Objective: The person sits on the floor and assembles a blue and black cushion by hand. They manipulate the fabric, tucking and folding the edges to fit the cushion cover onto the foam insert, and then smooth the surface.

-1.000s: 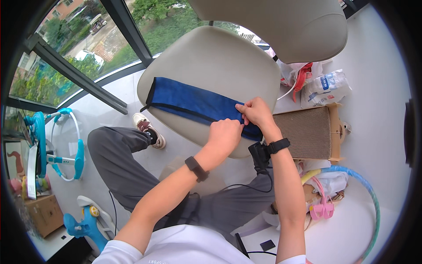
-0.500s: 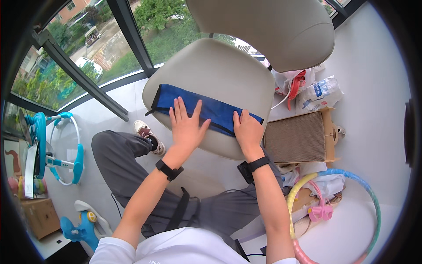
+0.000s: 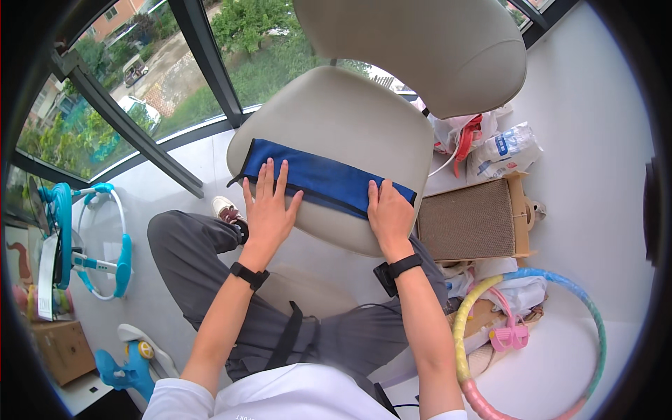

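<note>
A long folded piece of blue fabric point(image 3: 325, 175) with black edging lies across the seat of a beige chair point(image 3: 343, 105). At its left end a short black strap sticks out. My left hand point(image 3: 267, 215) is open, its fingers spread flat over the near edge of the fabric toward the left. My right hand point(image 3: 390, 218) is closed on the right end, thumb and forefinger resting on the cloth and the other fingers curled at the edge. What lies beneath those curled fingers is hidden.
The chair's backrest point(image 3: 420, 49) rises at the far side. To the right are a cardboard box with a scratching pad point(image 3: 469, 220), plastic bags point(image 3: 504, 150) and a colourful hoop point(image 3: 598, 329). On the left stand a teal-and-white frame point(image 3: 122, 262) and window bars point(image 3: 133, 119).
My left hand has slid left along the fabric and a little nearer to me. My right hand has stayed at the right end. The whole view has shifted slightly.
</note>
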Motion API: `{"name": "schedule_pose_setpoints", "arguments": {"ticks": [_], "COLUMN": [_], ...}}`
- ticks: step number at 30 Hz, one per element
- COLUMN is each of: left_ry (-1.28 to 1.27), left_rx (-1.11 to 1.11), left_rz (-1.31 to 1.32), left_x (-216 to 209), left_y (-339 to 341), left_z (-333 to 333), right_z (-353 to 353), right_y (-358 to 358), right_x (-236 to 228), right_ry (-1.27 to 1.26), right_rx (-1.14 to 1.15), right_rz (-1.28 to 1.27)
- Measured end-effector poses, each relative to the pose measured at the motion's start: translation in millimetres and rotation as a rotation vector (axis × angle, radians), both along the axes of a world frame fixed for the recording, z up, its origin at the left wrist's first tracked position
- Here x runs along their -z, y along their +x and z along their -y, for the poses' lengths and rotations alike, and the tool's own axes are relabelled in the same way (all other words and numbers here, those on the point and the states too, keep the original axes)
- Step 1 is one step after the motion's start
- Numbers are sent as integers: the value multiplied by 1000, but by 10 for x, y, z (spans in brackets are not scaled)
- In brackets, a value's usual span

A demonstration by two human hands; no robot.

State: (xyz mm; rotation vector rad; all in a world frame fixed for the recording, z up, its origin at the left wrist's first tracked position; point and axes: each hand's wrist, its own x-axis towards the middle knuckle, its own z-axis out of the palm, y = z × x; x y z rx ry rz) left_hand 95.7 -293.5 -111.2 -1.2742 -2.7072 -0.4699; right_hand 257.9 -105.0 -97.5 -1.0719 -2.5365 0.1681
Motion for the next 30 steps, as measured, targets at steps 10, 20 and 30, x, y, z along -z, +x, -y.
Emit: {"name": "schedule_pose_setpoints", "arguments": {"ticks": [10,20,30], "left_ry": [215,-5,-131], "left_rx": [212,108,141], "left_rz": [66,8,18], "left_x": [-297,-80,-194], "left_y": [-179,-542,-509], "left_z": [-288,-312,-316], "right_z": [232,212,266], "right_y": [-152,11,-44], "right_x": [-212,83,78], "right_ry": [-48,-41,-29], "right_rx": [-40,-87,-37], "right_rz": [-220,-1,15]}}
